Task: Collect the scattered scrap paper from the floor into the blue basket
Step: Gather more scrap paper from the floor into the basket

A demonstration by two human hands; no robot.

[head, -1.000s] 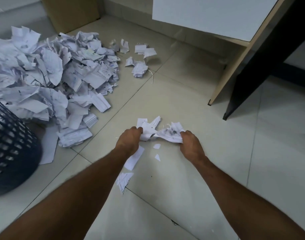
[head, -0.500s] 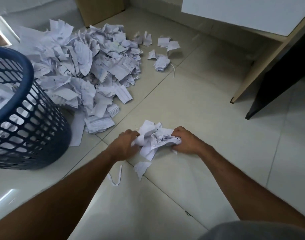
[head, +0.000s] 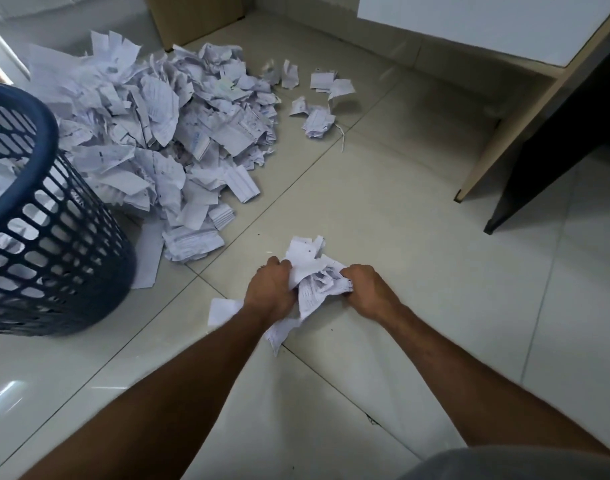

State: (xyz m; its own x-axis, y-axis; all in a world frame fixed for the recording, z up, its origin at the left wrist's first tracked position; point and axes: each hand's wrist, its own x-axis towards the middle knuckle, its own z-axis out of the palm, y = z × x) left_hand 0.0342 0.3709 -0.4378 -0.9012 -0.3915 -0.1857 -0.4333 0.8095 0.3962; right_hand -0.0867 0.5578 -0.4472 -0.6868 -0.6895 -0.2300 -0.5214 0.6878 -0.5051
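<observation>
A bunch of white scrap paper (head: pixel 314 278) is squeezed between my two hands on the tiled floor. My left hand (head: pixel 268 292) grips its left side and my right hand (head: pixel 367 291) grips its right side. A loose scrap (head: pixel 223 310) lies on the floor just left of my left wrist. The blue basket (head: pixel 47 216) with a mesh wall stands at the left, with paper visible inside. A big pile of scrap paper (head: pixel 158 133) lies behind and to the right of the basket. A few separate scraps (head: pixel 317 119) lie further back.
A desk panel with a light wood edge (head: pixel 511 126) and a dark side (head: pixel 556 150) stands on the floor at the right. A brown cardboard box (head: pixel 196 19) stands at the back against the wall. Bare tiles (head: pixel 383 209) lie between the pile and the desk.
My hands have drawn closer together and bunched the spread scraps into one tight clump. The view has swung left, bringing the blue basket further into the frame.
</observation>
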